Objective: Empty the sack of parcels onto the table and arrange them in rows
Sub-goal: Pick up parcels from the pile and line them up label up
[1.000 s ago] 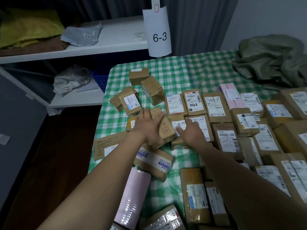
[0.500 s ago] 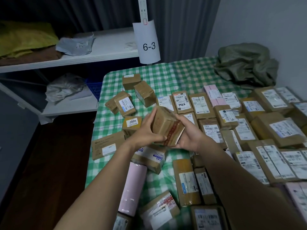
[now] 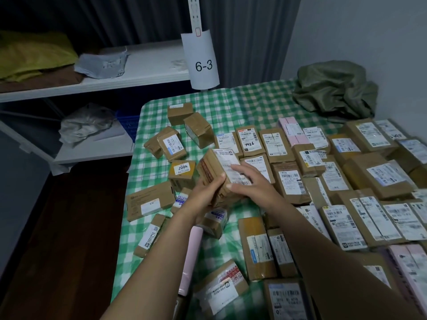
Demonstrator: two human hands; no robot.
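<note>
At frame centre, the tape-wrapped brown cardboard parcel (image 3: 221,167) was tilted above the green-checked table (image 3: 231,107). The left hand (image 3: 203,192) gripped its lower edge. The right hand (image 3: 251,183) lay straight-fingered across its white label. It looked light, rigid and tape-slick, best held by opposite edges.

Left hand (image 3: 204,196) grips a parcel (image 3: 225,159), right hand (image 3: 253,182) flat on it.
</note>
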